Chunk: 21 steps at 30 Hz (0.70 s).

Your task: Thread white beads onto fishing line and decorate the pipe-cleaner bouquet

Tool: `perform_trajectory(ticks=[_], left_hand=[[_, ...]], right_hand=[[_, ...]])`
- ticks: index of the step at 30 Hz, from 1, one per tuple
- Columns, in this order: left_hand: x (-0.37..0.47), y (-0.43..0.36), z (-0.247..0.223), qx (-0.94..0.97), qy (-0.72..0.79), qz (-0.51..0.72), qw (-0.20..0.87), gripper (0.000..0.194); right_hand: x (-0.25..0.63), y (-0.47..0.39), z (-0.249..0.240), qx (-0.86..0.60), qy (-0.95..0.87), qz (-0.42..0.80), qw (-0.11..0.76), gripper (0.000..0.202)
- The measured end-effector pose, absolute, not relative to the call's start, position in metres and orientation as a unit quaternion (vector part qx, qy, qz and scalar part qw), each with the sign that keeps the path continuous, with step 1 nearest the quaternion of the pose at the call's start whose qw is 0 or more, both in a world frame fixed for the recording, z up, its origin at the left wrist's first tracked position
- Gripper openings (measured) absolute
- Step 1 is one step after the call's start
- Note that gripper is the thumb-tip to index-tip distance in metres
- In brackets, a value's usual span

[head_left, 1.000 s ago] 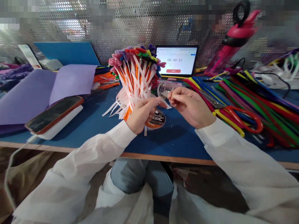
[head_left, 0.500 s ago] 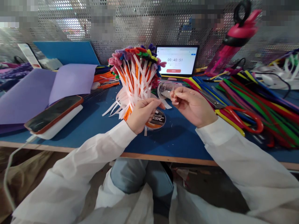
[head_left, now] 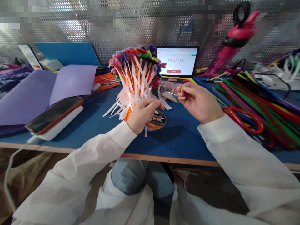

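Observation:
A bunch of pipe-cleaner flowers (head_left: 138, 78) with orange stems and white ribbons stands in the middle of the table. My left hand (head_left: 142, 114) is closed in a pinch at the right of the lower stems. Beneath it lies a round spool (head_left: 158, 120) with a black and orange label on which "LINE" shows. Farther right, my right hand (head_left: 199, 101) pinches thumb against fingers, held up in the air. Whatever is between either hand's fingertips is too fine to make out. Behind the right fingertips lies a clear round plastic container (head_left: 169, 91), beside a white ribbon strip (head_left: 166, 103).
Red-handled scissors (head_left: 246, 120) lie on the right among coloured pipe cleaners (head_left: 260, 106). A tablet (head_left: 177, 61) showing a timer and a pink bottle (head_left: 234, 40) stand at the back. A phone (head_left: 55, 114) and purple sheets (head_left: 28, 90) are on the left.
My right hand has moved to the right, away from my left hand, baring more of the clear container. My left hand has stayed in place.

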<state>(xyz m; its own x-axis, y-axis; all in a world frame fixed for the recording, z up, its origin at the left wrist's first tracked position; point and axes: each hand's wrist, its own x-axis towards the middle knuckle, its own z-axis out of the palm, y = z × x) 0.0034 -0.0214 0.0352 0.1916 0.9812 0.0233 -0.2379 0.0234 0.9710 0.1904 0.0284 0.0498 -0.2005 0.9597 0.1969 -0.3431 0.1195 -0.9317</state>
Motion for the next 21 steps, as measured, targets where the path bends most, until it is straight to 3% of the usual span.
perform_trajectory(ticks=[4,8,14,21], left_hand=[[0.003,-0.019,0.034,0.48,0.393,0.505,0.6,0.026],[0.002,-0.019,0.033,0.48,0.396,0.501,0.602,0.026],[0.003,-0.021,0.034,0.484,0.394,0.501,0.6,0.025],[0.003,-0.019,0.033,0.478,0.4,0.504,0.597,0.024]], right_hand=[[0.2,0.038,0.046,-0.337,-0.576,0.481,0.568,0.012],[0.213,0.047,0.044,-0.363,-0.701,0.285,0.545,0.008],[0.219,0.041,0.051,-0.434,-0.801,-0.088,0.403,0.012],[0.226,0.042,0.055,-0.559,-0.772,-0.161,0.257,0.011]])
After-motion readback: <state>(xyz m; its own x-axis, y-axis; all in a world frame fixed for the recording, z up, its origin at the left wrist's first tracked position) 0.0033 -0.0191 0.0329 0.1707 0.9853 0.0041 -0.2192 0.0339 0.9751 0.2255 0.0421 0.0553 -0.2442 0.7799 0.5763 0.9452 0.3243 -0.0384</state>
